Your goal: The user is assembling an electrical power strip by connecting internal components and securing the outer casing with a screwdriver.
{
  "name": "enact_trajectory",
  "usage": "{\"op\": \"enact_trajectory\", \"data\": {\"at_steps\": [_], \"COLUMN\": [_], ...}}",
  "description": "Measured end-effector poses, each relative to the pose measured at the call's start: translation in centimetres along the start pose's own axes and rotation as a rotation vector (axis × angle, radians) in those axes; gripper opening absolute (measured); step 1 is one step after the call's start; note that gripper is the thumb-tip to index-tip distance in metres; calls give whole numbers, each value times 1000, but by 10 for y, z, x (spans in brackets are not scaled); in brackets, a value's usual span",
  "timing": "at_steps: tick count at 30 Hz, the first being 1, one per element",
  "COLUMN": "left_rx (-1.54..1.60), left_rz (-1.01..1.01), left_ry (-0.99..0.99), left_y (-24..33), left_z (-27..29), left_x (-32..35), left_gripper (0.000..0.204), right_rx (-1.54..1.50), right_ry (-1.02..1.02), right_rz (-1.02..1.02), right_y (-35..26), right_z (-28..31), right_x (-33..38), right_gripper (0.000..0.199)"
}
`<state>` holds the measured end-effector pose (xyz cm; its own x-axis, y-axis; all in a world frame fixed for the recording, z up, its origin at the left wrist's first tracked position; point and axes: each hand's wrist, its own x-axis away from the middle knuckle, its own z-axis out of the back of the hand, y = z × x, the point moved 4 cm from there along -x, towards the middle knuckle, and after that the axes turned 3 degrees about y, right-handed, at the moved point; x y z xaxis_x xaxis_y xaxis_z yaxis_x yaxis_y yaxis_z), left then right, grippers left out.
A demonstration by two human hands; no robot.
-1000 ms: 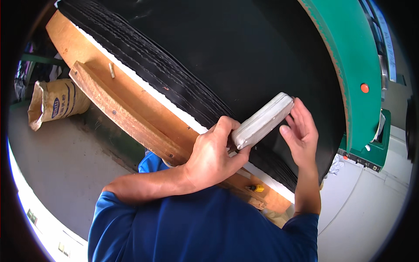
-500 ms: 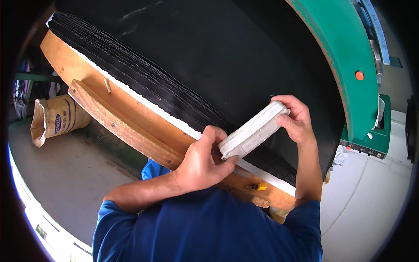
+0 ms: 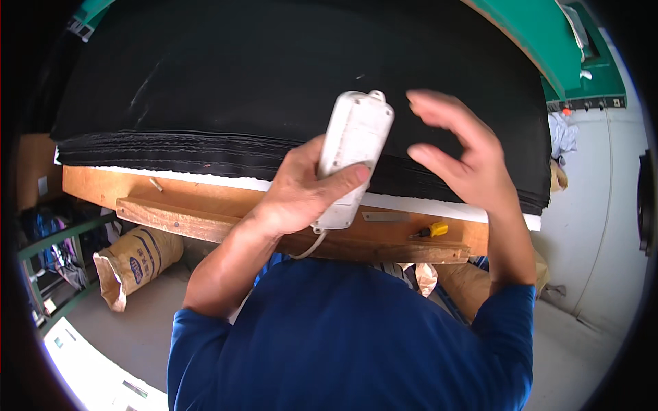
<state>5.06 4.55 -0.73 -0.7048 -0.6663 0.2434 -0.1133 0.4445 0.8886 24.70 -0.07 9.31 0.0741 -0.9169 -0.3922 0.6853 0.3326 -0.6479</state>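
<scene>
The left hand (image 3: pixel 298 195) grasps the white control box (image 3: pixel 351 157), fingers (image 3: pixel 343 179) wrapped round its lower half. The box's long axis runs upright, cord end nearest the person, top end over the stack of black sheets (image 3: pixel 274 103) on the wooden worktop (image 3: pixel 205 198). Right of the box, just apart, the right hand (image 3: pixel 466 157) hovers with fingers spread, holding nothing.

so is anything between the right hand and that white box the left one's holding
Nothing visible. The right hand hangs open beside the white box, with only a bare gap over the black sheet stack between them. The left hand grips the box.
</scene>
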Motion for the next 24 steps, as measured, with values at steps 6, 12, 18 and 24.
{"op": "enact_trajectory", "data": {"at_steps": [6, 12, 18, 24], "left_rx": [42, -23, 149, 265], "left_rz": [67, 54, 78, 55], "left_ry": [-72, -134, -165, -225], "left_y": [-1, -14, -16, -21], "left_z": [-8, -10, -12, -8], "left_x": [1, 4, 9, 15], "left_gripper": [39, 50, 48, 58], "right_rx": [368, 575, 63, 249], "right_ry": [-474, -463, -45, 240], "right_rz": [-391, -323, -292, 37], "right_y": [21, 24, -37, -90], "right_z": [31, 10, 43, 21], "right_x": [185, 202, 141, 59], "right_gripper": [25, 34, 43, 42]}}
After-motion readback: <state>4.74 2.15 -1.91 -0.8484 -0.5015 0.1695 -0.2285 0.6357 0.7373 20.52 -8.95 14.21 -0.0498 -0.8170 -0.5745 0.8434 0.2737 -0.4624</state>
